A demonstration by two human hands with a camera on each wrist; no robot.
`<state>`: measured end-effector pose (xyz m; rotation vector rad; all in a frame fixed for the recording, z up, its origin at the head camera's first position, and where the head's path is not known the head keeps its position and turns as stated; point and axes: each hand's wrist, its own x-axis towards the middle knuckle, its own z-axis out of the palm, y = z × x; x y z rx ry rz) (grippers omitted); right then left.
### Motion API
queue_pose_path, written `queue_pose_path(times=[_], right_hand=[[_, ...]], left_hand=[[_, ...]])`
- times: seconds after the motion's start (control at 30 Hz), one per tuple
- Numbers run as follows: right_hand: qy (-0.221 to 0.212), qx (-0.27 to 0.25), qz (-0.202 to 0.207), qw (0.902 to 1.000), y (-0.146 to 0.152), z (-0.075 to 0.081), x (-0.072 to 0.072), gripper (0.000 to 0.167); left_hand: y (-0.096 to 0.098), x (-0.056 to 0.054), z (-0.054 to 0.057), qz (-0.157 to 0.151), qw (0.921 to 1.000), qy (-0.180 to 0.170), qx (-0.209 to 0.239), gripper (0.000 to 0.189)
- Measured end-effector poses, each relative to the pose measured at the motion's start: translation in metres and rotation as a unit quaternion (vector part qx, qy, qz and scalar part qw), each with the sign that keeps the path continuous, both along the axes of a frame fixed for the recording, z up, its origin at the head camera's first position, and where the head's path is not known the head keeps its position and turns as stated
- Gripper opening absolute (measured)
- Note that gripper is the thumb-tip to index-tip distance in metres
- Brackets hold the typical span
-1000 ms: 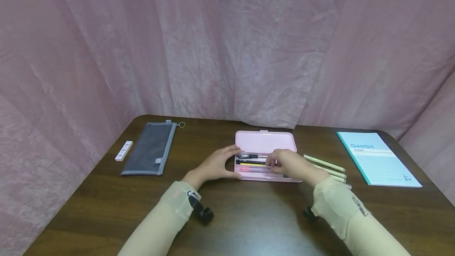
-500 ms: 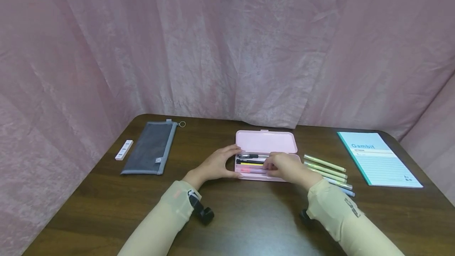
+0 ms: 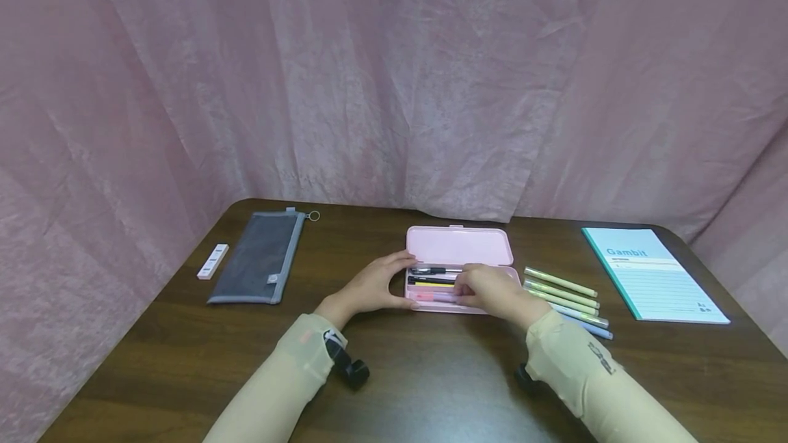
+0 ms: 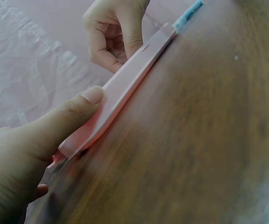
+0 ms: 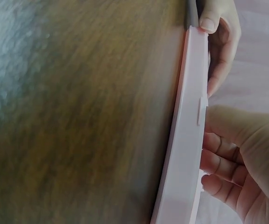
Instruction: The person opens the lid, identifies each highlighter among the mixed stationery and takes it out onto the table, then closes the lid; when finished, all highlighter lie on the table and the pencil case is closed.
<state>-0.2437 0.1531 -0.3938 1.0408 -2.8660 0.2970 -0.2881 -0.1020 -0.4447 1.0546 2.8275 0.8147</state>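
Observation:
A pink pencil case (image 3: 458,245) lies on the table with its lid folded back. My left hand (image 3: 372,286) grips its left end, thumb (image 4: 94,95) against the front wall and fingers round the back. Inside the case are a clear pen with a black grip (image 3: 431,271), a black pen (image 3: 425,279) with a yellow strip beside it, and a pink-and-purple marker pen (image 3: 434,297) along the front. My right hand (image 3: 492,290) reaches into the case, curled fingers and thumb at the marker pen's right end. The case wall hides those fingertips in the right wrist view.
Several green and blue marker pens (image 3: 563,292) lie fanned out right of the case. Farther right is a Gambit notebook (image 3: 655,279). A grey mesh zip pouch (image 3: 258,258) and a small white strip (image 3: 213,262) lie at the left. A pink curtain (image 3: 394,87) hangs behind the table.
My right hand has shifted slightly left and lower inside the case, and the pink-and-purple marker pen sits along its front. The left hand has stayed on the case's end.

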Motion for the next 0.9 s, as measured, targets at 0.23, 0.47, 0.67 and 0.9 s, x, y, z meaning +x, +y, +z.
queue_pose_path(times=[0.23,0.47,0.67,0.9], right_hand=[[0.002,0.000,0.008,1.0000,0.000,0.001,0.000,0.008],[-0.011,-0.002,0.005,0.9999,0.001,0.007,0.002,0.008],[-0.012,0.011,0.001,0.9999,0.004,0.015,0.005,0.006],[-0.012,0.010,0.001,0.9999,0.009,0.025,0.006,0.009]], left_hand=[[0.000,0.000,0.000,0.003,1.0000,-0.004,0.000,0.081],[0.001,0.000,0.001,0.004,1.0000,-0.005,-0.001,0.082],[0.001,0.000,0.000,0.006,0.9999,-0.015,-0.004,0.081],[0.000,0.001,0.001,0.007,0.9999,-0.011,0.000,0.082]])
